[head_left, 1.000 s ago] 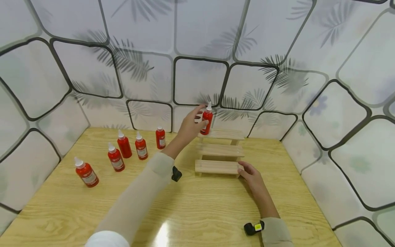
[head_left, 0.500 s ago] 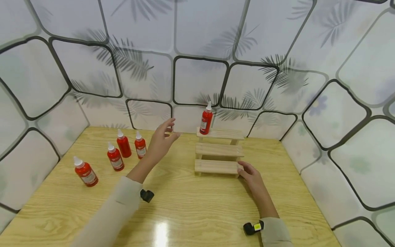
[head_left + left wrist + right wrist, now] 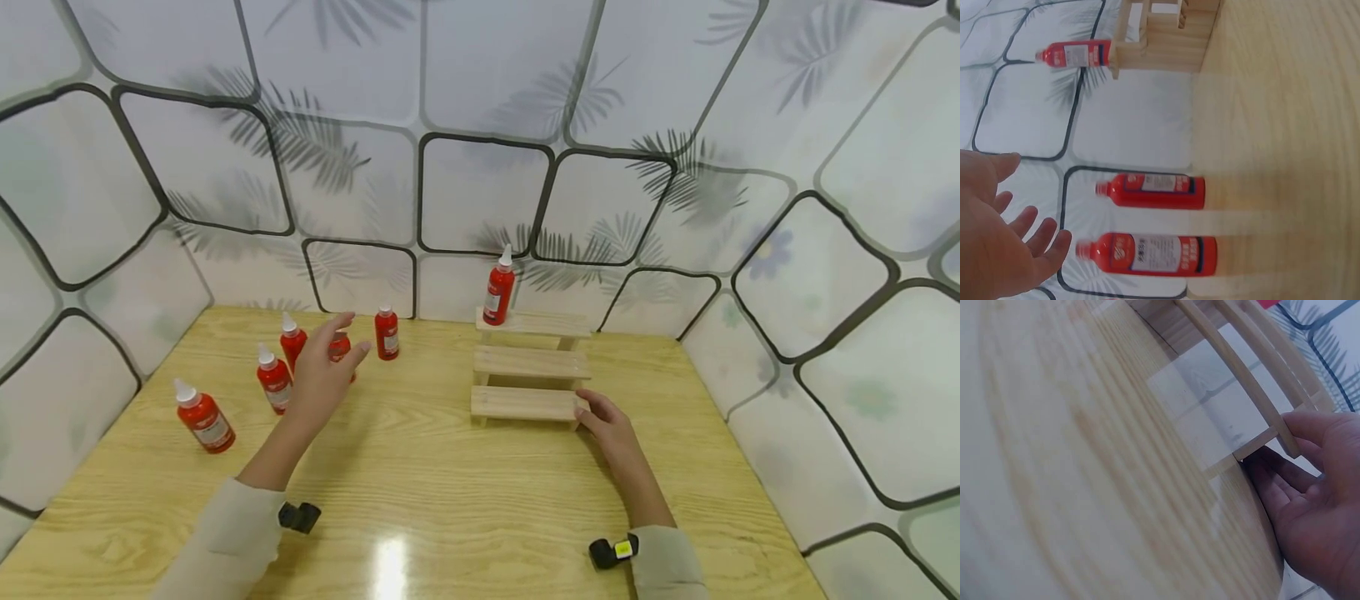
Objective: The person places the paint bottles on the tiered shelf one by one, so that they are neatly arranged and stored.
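My left hand hovers over the left part of the table, thumb and fingers spread, holding nothing. Partly behind it is a red squeeze bottle with a white label. In the left wrist view the fingers are apart from the nearest red bottle. My right hand grips the right end of the lowest step of a three-tier wooden stand; the right wrist view has the thumb on the step's end and the fingers beside its leg. Another red bottle with a white nozzle stands upright on the top tier's left end.
More red bottles stand on the wooden table: one at far left, one and another left of the hand, and a bottle with a short white top near the back. Patterned walls enclose the table's back and sides.
My left hand has let go of the red bottle on the stand's top tier and moved left and nearer, towards the other bottles. The right hand stays at the lowest step.
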`<state>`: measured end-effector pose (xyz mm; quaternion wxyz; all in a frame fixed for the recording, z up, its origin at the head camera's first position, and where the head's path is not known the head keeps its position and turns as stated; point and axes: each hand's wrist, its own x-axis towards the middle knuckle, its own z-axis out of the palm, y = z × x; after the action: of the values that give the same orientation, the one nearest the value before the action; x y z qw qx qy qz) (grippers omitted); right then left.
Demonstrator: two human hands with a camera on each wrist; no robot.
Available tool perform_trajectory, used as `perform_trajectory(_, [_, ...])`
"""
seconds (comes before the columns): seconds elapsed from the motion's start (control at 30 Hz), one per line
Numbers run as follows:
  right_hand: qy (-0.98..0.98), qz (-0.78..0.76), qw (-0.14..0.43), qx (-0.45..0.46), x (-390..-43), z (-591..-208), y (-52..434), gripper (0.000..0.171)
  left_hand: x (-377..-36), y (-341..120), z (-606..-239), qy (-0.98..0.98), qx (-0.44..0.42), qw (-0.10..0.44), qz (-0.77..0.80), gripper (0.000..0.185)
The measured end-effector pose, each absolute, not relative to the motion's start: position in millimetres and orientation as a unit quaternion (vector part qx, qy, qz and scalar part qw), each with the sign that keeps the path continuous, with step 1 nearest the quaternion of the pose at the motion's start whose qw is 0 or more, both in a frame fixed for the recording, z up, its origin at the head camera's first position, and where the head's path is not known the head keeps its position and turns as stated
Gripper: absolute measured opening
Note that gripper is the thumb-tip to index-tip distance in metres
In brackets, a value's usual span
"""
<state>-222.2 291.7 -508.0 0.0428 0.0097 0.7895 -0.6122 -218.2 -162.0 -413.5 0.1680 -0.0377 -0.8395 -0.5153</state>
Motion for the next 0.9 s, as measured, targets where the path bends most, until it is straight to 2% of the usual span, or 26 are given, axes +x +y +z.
perform_trajectory(0.23, [0.793,-0.608,0.046,0.011,-221.6,-507.3,291.6,0.054,-216.8,-175.8,-428.7,-0.82,0.002,0.199,-0.536,0.057])
perform_trajectory(0.63, [0.793,-0.608,0.042,0.011,-220.8,-506.9,290.7,0.055,-232.6,-186.2,-456.4,-0.805,0.054,0.154,-0.57,0.06])
perform_trajectory(0.9, [0.791,-0.61,0.043,0.011,-219.7,-505.8,289.6,0.054,-241.7,-182.5,-464.8,-0.798,0.069,0.154,-0.579,0.058])
